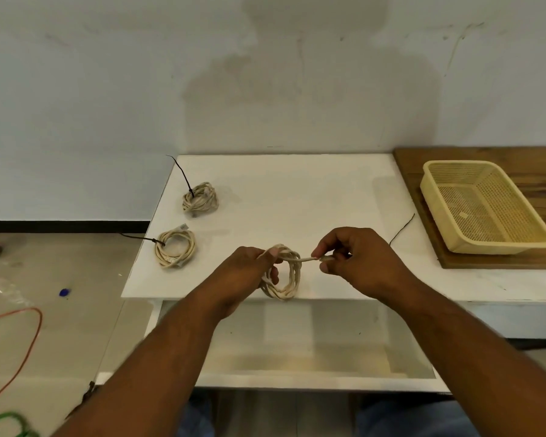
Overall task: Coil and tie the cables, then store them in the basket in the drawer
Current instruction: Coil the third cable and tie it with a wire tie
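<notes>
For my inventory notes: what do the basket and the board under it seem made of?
The basket looks like moulded plastic, pale yellow, matt: a regular perforated grid. The board beneath looks like wood, brown with grain streaks; solid or veneer, I cannot tell.

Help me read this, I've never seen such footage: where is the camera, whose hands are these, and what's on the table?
There is no machine here: a person works with bare hands. The single picture comes from a camera worn on the head, looking forward and down, so both arms reach in from the bottom. The left hand holds a pale coil of cable, and the right hand pinches the cable end. On the white table lie two tied coils at the left, each bound with a black tie, and one loose tie lies near the right. A yellow basket sits on a wooden board at the far right. Below the table's front edge a drawer stands open.
</notes>
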